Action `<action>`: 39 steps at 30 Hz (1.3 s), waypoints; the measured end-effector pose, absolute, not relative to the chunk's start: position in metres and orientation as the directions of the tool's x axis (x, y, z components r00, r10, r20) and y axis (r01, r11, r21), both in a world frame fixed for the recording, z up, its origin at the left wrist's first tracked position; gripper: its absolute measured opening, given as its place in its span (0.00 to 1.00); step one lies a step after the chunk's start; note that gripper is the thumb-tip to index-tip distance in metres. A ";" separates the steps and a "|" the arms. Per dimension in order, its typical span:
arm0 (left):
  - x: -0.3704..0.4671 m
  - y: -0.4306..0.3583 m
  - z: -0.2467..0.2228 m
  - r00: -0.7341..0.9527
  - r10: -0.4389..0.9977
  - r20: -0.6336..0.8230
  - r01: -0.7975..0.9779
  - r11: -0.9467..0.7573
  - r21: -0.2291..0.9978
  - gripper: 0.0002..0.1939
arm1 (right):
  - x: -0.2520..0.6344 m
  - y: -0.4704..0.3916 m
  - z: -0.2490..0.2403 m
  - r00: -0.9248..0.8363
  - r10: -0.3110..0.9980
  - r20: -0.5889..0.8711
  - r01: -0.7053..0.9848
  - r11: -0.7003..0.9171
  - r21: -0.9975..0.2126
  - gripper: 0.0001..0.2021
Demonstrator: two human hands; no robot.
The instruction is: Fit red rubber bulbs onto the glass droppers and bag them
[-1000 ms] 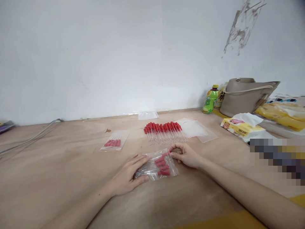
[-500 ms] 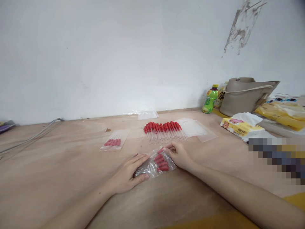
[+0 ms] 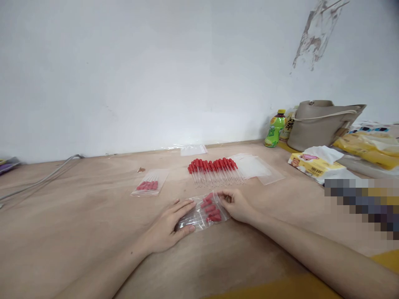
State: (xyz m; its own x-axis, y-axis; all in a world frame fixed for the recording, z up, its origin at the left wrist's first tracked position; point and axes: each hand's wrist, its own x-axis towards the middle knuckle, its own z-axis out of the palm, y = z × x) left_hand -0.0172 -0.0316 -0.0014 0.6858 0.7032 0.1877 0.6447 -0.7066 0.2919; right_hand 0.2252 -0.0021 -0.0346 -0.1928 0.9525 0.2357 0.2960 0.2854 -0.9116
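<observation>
A clear zip bag [image 3: 199, 215] lies on the table in front of me, with several droppers [image 3: 212, 209] in it, their red rubber bulbs toward the right. Flat across the bag's left end rests my left hand [image 3: 170, 227], fingers and thumb spread. The fingertips of my right hand [image 3: 234, 203] pinch the bag's upper right edge by the opening. Just beyond, loose droppers [image 3: 215, 171] lie in a row, red bulbs pointing away and thin clear tubes toward me. Another zip bag [image 3: 150, 182] with several droppers sits farther left.
Flat clear bags [image 3: 254, 167] are stacked right of the row, and more bags [image 3: 193, 150] lie by the wall. At the right stand a green drink bottle [image 3: 274, 129], a grey-beige handbag [image 3: 314, 128] and a tissue pack [image 3: 316, 164]. A grey cable [image 3: 46, 177] runs along the left.
My right hand has shifted slightly right along the bag's edge, its fingers more curled. The bulbs inside have moved a little. My left hand stays in place.
</observation>
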 end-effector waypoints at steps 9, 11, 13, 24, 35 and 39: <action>-0.018 -0.031 0.000 0.710 0.677 0.193 0.624 -0.732 0.274 0.25 | 0.230 0.001 -0.031 -0.231 0.957 0.176 0.438 0.263 -0.859 0.08; -0.018 -0.032 0.000 0.709 0.680 0.186 0.628 -0.730 0.269 0.25 | 0.231 0.002 -0.032 -0.256 0.948 0.188 0.431 0.285 -0.856 0.08; -0.018 -0.032 0.000 0.707 0.684 0.179 0.635 -0.725 0.266 0.24 | 0.232 0.002 -0.031 -0.292 0.933 0.209 0.414 0.320 -0.852 0.08; -0.020 -0.031 0.005 0.751 0.646 0.138 0.601 -0.755 0.263 0.26 | 0.233 0.000 -0.025 -0.147 0.979 0.141 0.316 0.181 -0.931 0.14; -0.034 -0.018 -0.008 0.401 0.720 0.566 0.759 -0.608 0.235 0.16 | 0.243 -0.016 -0.007 -0.561 0.827 0.048 0.272 0.239 -0.932 0.13; -0.012 -0.043 -0.001 0.560 0.720 0.410 0.685 -0.681 0.260 0.22 | 0.244 -0.018 -0.006 -0.624 0.776 0.090 0.338 0.371 -0.865 0.14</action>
